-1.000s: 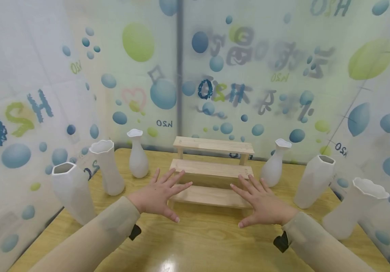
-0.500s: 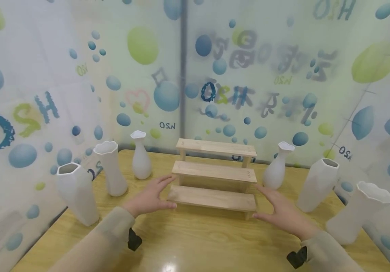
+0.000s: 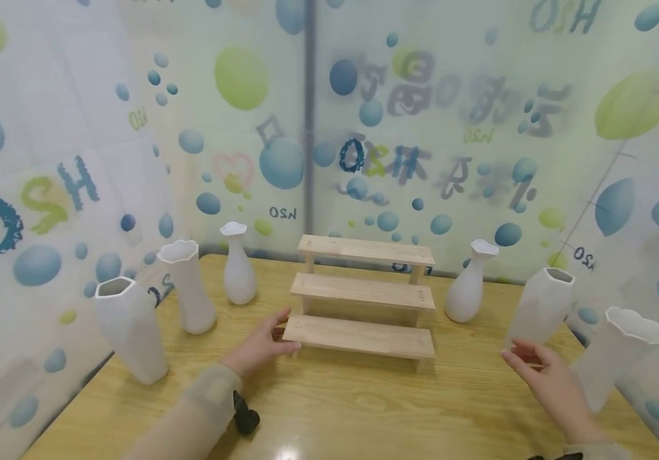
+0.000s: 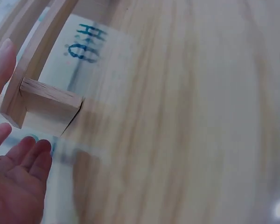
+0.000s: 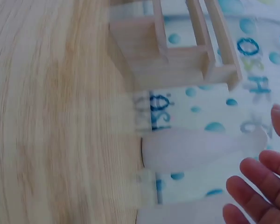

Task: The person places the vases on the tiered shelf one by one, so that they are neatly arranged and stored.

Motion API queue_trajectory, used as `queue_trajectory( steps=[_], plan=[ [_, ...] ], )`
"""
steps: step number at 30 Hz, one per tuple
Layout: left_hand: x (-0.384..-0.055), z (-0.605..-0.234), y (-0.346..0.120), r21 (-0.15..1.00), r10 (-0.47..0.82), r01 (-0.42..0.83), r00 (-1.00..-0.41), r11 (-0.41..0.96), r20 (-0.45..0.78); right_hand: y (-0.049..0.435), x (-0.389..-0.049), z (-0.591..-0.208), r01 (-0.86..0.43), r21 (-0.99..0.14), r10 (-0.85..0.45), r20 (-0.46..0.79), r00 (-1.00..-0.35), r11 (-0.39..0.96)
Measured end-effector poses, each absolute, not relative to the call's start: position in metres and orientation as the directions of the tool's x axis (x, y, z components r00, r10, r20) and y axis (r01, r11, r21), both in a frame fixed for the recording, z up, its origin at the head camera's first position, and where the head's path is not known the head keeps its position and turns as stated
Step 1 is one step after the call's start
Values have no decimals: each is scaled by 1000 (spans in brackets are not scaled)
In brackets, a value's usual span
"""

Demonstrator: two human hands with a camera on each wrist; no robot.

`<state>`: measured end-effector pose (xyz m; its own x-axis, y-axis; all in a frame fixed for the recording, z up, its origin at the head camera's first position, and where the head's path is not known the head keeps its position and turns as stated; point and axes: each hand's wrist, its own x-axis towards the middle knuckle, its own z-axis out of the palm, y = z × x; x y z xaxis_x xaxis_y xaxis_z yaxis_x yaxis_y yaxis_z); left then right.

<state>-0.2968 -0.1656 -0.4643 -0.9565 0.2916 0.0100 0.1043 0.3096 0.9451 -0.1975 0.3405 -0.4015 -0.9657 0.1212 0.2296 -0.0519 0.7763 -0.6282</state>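
Observation:
A pale wooden three-step stand (image 3: 358,335) sits in the middle of the table. My left hand (image 3: 263,345) is at the left end of its lowest board, with the thumb in front and fingers behind. In the left wrist view, the board's end (image 4: 18,102) lies between the thumb and the loosely bent fingers (image 4: 35,158), and no grip shows. My right hand (image 3: 550,383) hovers on the right, loosely bent and holding nothing. It is nearest to a white faceted vase (image 3: 541,306) and a white frilled-rim vase (image 3: 605,358), partly covering both.
A slim-necked white vase (image 3: 464,291) stands right of the stand. On the left are another slim-necked vase (image 3: 239,271), a frilled-rim vase (image 3: 191,287) and a faceted vase (image 3: 133,332). A printed curtain (image 3: 191,96) closes off the table's (image 3: 329,415) back and sides.
Both hands were spread in front of the stand. The left has moved to the lowest board's left end; the right has swung away to the right, toward the vases. Vases and stand stay put.

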Motion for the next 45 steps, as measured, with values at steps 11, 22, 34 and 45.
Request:
queue_trajectory(
  steps=[11,22,34,45],
  plan=[
    [-295,-479,-160,982,236,41,-972,186,-4,380,-174,-403,182,-884,555,101,-826,431],
    [-294,-486,-162,996,253,35,-967,77,15,383,-171,-410,84,-985,857,85,-508,148],
    [-296,-485,-160,996,244,29,-970,89,6,403,-192,-421,268,-962,808,-112,-578,59],
    [-294,-484,-161,994,254,43,-967,100,16,414,-200,-429,287,-951,739,-109,-665,118]
  ],
)
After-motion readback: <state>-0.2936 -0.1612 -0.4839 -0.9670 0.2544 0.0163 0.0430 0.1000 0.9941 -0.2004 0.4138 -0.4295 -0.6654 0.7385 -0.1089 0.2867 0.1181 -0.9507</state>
